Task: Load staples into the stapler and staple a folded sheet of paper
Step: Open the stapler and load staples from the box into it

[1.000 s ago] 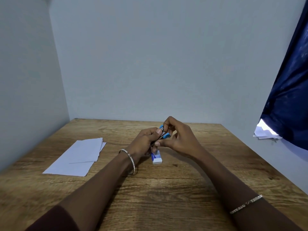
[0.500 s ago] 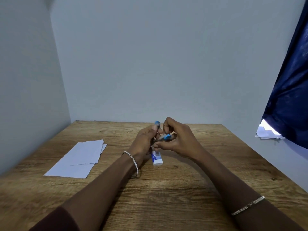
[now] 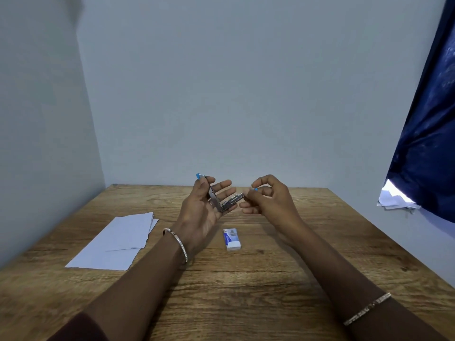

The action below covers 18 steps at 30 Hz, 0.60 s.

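A small metal stapler [image 3: 222, 200] with blue tips is swung wide open in a V above the middle of the wooden table [image 3: 246, 279]. My left hand [image 3: 204, 210] holds one arm of it upright against the palm, thumb on it. My right hand [image 3: 268, 198] pinches the other arm's blue-tipped end between thumb and forefinger. A small white and blue staple box [image 3: 231, 239] lies on the table just below my hands. Folded white paper sheets [image 3: 115, 242] lie to the left.
Grey walls close the table at the back and left. A dark blue curtain [image 3: 428, 148] hangs at the right, with some white papers [image 3: 394, 199] on a ledge below it.
The stapler was held shut between both hands close together. My hands have since risen and spread apart, swinging the stapler open into a V. The staple box is now uncovered.
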Each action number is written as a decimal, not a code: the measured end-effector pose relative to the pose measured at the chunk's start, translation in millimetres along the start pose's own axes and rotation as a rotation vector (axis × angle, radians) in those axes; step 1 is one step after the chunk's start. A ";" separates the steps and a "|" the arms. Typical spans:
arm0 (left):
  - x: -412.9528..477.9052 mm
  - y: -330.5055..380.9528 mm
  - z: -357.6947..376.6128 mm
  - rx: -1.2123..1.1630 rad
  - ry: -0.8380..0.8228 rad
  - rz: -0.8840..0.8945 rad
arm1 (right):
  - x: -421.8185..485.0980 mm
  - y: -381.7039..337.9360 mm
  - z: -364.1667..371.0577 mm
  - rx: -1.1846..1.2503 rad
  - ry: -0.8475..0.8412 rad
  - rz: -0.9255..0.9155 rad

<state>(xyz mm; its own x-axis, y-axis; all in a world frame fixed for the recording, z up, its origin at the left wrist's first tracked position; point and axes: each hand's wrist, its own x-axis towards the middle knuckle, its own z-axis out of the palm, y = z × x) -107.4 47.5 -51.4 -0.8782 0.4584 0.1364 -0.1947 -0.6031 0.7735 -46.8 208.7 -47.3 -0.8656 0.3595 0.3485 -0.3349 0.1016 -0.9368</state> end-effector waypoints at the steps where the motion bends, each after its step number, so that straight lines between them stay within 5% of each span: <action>1: 0.2 0.8 -2.1 -0.056 -0.029 -0.050 | 0.9 0.8 -0.4 0.036 0.028 0.029; 11: -1.9 3.7 -7.8 -0.243 -0.300 -0.337 | 7.9 -1.7 -13.2 0.195 0.141 0.122; 18: -11.0 7.2 5.8 -0.087 -0.340 -0.462 | 7.5 -6.3 -14.3 0.241 0.087 0.097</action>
<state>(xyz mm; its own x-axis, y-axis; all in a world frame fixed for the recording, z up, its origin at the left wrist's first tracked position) -96.7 42.0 -43.8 -0.5069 0.8620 -0.0011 -0.5720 -0.3354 0.7486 -45.8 224.0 -39.2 -0.8664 0.4359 0.2437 -0.3400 -0.1576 -0.9271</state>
